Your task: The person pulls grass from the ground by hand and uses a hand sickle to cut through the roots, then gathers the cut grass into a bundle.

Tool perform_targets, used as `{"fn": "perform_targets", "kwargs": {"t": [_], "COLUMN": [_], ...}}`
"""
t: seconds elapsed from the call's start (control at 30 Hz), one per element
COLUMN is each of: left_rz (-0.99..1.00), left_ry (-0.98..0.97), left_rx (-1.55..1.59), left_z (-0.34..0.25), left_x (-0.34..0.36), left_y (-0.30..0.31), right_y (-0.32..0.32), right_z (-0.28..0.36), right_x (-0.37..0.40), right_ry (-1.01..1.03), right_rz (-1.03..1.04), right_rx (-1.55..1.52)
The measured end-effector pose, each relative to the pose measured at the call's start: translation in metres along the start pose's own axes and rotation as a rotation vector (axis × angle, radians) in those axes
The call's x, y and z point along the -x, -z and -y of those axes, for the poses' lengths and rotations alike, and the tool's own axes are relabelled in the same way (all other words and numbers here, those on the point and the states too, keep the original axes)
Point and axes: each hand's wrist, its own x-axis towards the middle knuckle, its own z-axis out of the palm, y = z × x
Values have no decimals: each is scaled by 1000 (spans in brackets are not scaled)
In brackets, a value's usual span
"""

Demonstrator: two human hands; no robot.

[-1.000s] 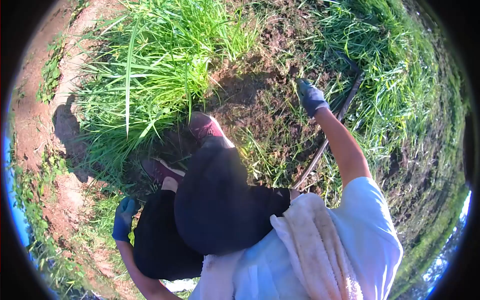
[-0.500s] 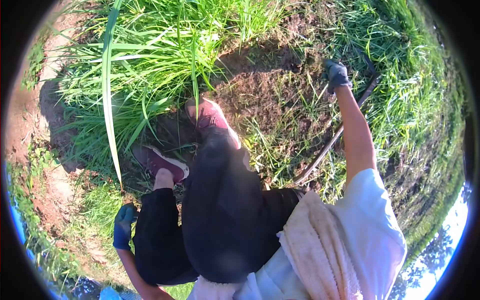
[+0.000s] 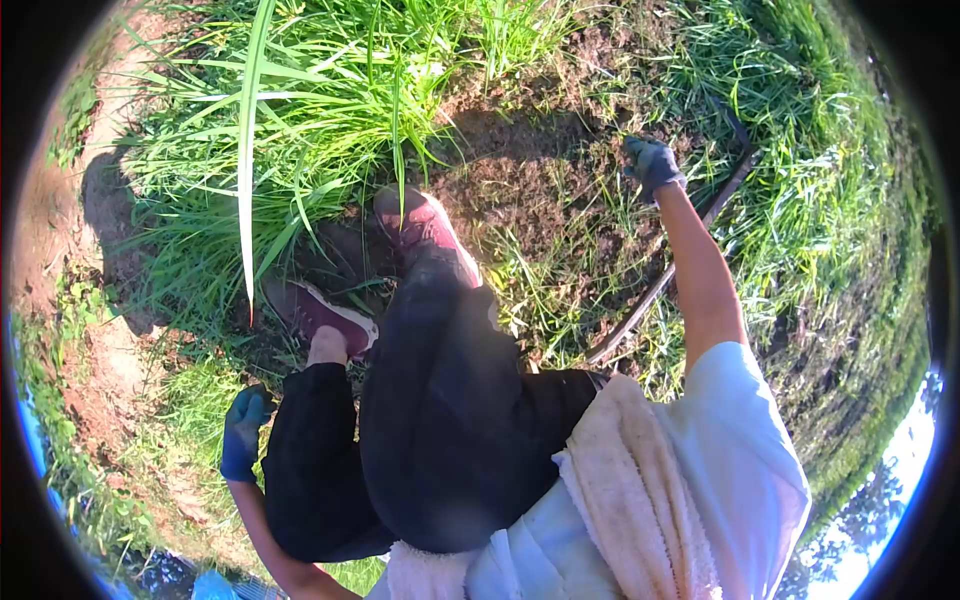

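I see the gloved right hand (image 3: 652, 163) out at two o'clock over bare soil (image 3: 520, 190) — fingers curled, but I cannot tell what it grips. A long handle (image 3: 635, 308) lies beside that forearm. The left hand (image 3: 243, 435) hangs at eight o'clock — grip unreadable.

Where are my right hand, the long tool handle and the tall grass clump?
right hand (image 3: 652, 163), head view, back of the dark glove.
tool handle (image 3: 640, 310), head view, shaft lying in the grass.
tall grass clump (image 3: 300, 130), head view, its leafy middle.
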Motion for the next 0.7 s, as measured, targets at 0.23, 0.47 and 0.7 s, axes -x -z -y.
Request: {"fn": "perform_targets", "kwargs": {"t": [0.23,0.47,0.7], "left_rz": [-22,40,-13], "left_ry": [3,10,59], "left_rx": [-25,-39,1], "left_z": [-10,3,12], "left_x": [-2,-3,2], "left_y": [-4,2,2], "right_y": [30,6,-41], "right_z": [37,41,5], "right_x": [16,11,-42], "right_ry": [-288,-375,-537], "right_rz": [-493,11,-119], "right_rx": [-1292,-352,-796]}}
